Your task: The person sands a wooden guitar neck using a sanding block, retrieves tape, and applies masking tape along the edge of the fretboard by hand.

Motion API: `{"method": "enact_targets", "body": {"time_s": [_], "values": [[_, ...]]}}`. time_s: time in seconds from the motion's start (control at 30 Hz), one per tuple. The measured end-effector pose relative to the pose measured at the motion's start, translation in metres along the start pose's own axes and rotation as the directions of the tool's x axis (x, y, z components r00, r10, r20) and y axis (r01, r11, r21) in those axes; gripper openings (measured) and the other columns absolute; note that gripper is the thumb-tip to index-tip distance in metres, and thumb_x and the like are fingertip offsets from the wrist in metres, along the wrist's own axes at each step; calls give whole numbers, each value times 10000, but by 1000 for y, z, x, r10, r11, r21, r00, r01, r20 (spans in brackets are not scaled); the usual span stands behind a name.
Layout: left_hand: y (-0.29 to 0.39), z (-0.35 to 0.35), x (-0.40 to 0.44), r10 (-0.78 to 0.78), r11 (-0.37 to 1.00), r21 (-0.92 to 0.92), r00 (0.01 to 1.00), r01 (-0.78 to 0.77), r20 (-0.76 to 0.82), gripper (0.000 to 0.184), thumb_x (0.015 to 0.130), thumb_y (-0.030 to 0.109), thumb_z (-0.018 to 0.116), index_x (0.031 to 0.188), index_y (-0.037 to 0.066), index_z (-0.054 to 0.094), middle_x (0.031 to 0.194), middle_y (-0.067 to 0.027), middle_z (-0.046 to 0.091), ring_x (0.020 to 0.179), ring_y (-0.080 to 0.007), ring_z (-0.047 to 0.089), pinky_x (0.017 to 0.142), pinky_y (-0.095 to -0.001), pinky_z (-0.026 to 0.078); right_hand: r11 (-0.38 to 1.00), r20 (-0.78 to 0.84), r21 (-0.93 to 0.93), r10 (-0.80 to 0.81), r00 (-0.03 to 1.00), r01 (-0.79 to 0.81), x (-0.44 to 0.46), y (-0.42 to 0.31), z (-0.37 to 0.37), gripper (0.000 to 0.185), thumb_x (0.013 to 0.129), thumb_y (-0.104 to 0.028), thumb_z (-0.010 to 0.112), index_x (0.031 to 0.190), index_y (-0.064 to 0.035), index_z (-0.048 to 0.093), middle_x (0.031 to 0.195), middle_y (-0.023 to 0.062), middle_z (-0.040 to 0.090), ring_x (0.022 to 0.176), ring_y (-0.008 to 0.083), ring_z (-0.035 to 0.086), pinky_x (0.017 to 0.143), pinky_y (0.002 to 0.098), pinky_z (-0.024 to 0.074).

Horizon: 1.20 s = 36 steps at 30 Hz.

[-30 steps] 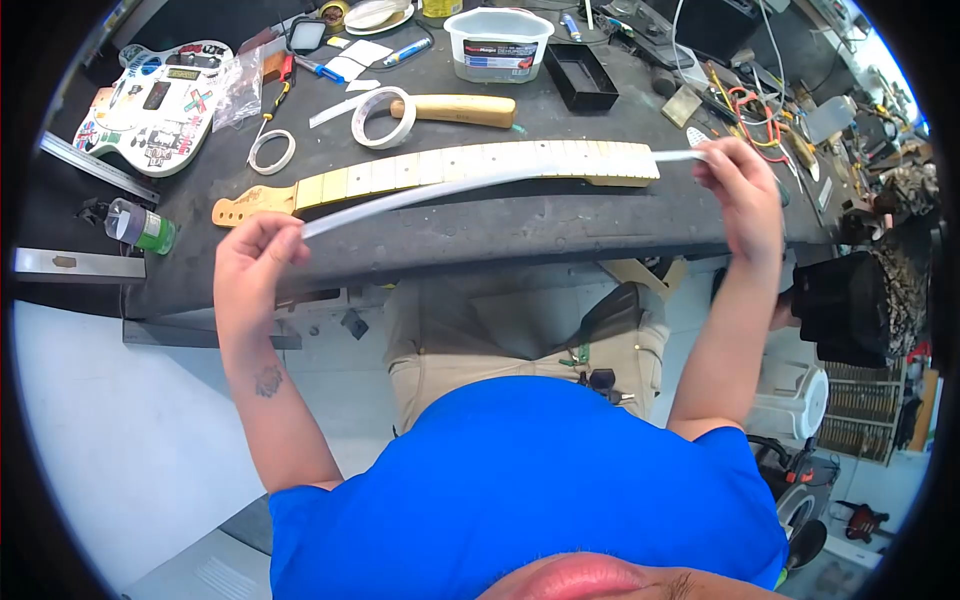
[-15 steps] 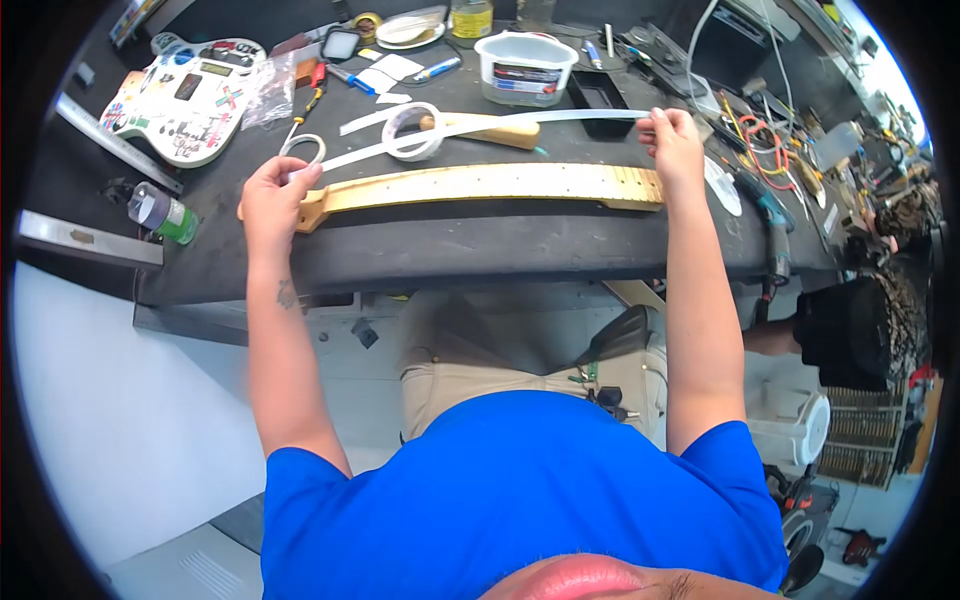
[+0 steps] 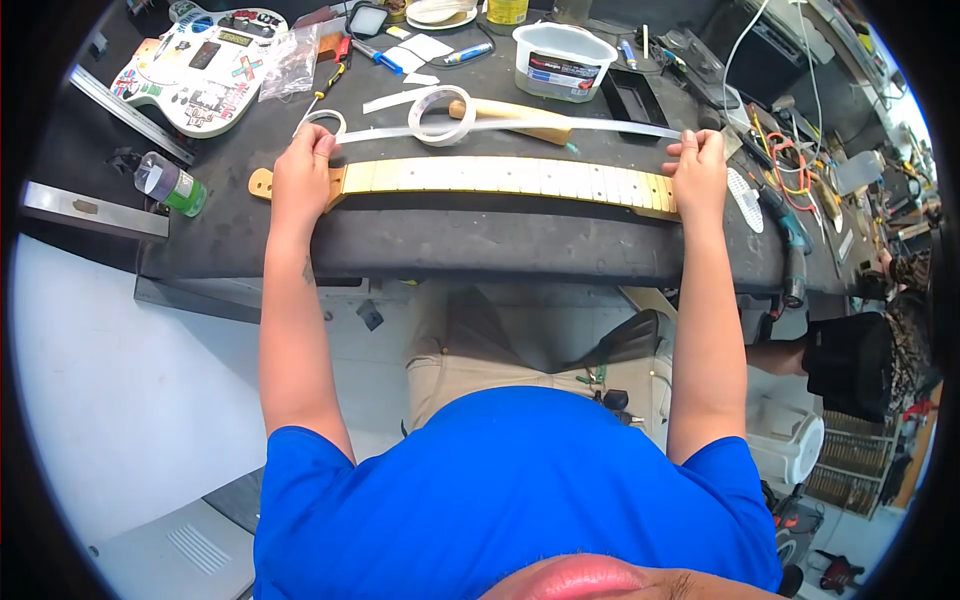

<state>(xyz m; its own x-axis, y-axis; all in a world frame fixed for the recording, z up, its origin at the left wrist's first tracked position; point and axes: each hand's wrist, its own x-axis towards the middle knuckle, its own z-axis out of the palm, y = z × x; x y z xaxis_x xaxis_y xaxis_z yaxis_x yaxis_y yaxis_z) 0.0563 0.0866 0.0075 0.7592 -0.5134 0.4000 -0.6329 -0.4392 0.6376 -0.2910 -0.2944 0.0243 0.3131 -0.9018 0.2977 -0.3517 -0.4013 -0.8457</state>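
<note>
A long pale strip of tape is stretched between my two hands, just beyond a maple guitar neck that lies crosswise on the dark bench. My left hand pinches the strip's left end, above the neck near its headstock. Fingers of my right hand are closed on the other end, by the neck's heel. Behind the strip are a white tape roll and a wooden-handled tool. A smaller tape roll sits right behind my left hand.
A white stickered guitar body lies at back left, near a bottle with green liquid. At the back stand a clear plastic tub and a black tray. Tools, including a power tool, crowd the right. Another person's leg shows there.
The strip has gone from slanting to nearly level over the neck. My left hand has shifted off the headstock, which now shows. My right hand is lower, near the heel.
</note>
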Motion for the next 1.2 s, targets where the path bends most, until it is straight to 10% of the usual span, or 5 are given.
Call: {"method": "enact_targets", "body": {"time_s": [0.27,0.53,0.77,1.2], "values": [[8,-13,-37,20,989,-143,990,-40,-139,241,1189,230,535,1146,20,647,1091,-113,817,1150,-260,743,1014,-398,534,898,-260,183,-349,900,401,-45,23,-11,203,1193,-215,537,1129,-25,503,873,82,700,767,168,725,740,335,591],[30,-46,-91,78,980,-168,984,-105,-160,267,1207,237,512,1155,14,650,1222,-108,812,1382,-263,609,1196,-423,435,780,-202,324,-495,845,535,-93,38,-46,226,1204,-239,521,1182,-16,485,1124,159,728,981,191,704,948,342,572],[36,-56,-94,79,984,-154,993,-92,-87,224,1142,189,626,1041,0,690,1263,-126,805,1415,-283,596,1189,-429,441,769,-67,594,-246,967,236,-82,42,-68,151,1161,-156,615,1102,-22,578,1169,142,738,1145,233,723,1051,352,538],[58,-77,-74,-165,978,-100,973,183,161,188,1056,159,751,965,-6,739,1311,-130,793,1377,-233,601,1118,-392,491,829,224,510,129,966,-229,-66,37,-118,192,1043,-149,799,1091,25,732,1161,144,780,1055,188,727,980,357,609]]}}
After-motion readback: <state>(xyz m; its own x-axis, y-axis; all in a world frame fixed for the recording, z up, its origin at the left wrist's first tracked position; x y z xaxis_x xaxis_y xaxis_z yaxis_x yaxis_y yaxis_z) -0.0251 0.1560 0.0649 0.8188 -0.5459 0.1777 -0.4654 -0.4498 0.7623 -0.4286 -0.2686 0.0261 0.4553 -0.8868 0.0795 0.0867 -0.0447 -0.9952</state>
